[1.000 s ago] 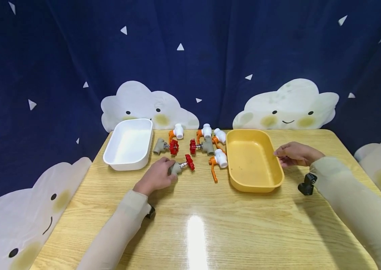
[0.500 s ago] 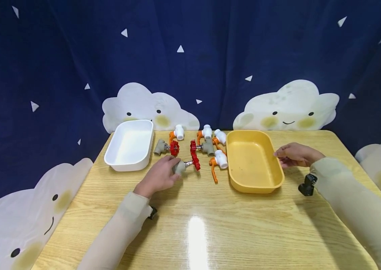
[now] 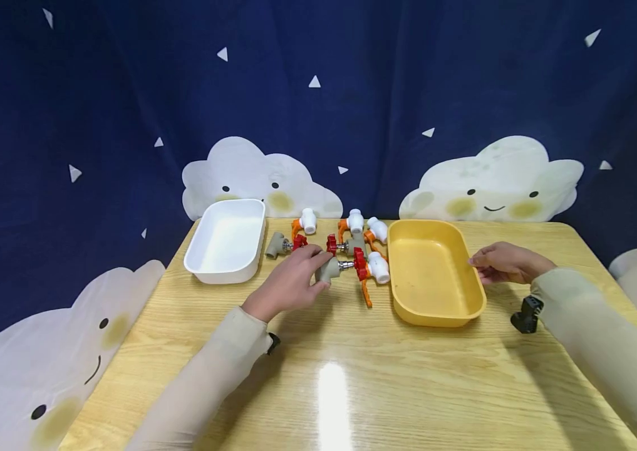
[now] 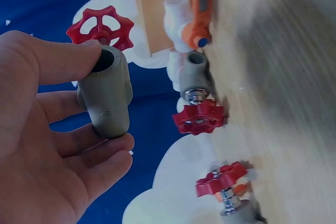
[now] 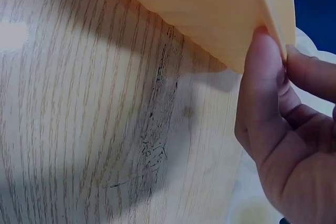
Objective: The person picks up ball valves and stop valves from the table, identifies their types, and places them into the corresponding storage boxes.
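Observation:
My left hand [image 3: 294,281] pinches the grey tee body of a valve [image 3: 327,270] with a red handwheel, held above the table. The left wrist view shows thumb and fingers around that grey valve [image 4: 107,93], its red wheel [image 4: 105,29] beyond the thumb. My right hand [image 3: 507,263] pinches the right rim of the yellow bin [image 3: 433,275]; in the right wrist view the right hand [image 5: 294,114] has thumb and finger on either side of the bin's edge [image 5: 210,9]. Between the hands, a white valve [image 3: 378,268] with an orange lever lies beside the bin.
A white bin [image 3: 225,241] stands at the table's back left. Two more grey valves with red wheels lie near the back, one at the left [image 3: 277,245], one at the right [image 3: 355,244]. Several white valves with orange levers, one of them at the back [image 3: 308,221], lie there too.
My left hand has lifted the grey valve and carried it to the right, toward the yellow bin. The right hand keeps its hold on the rim. The head view has shifted slightly.

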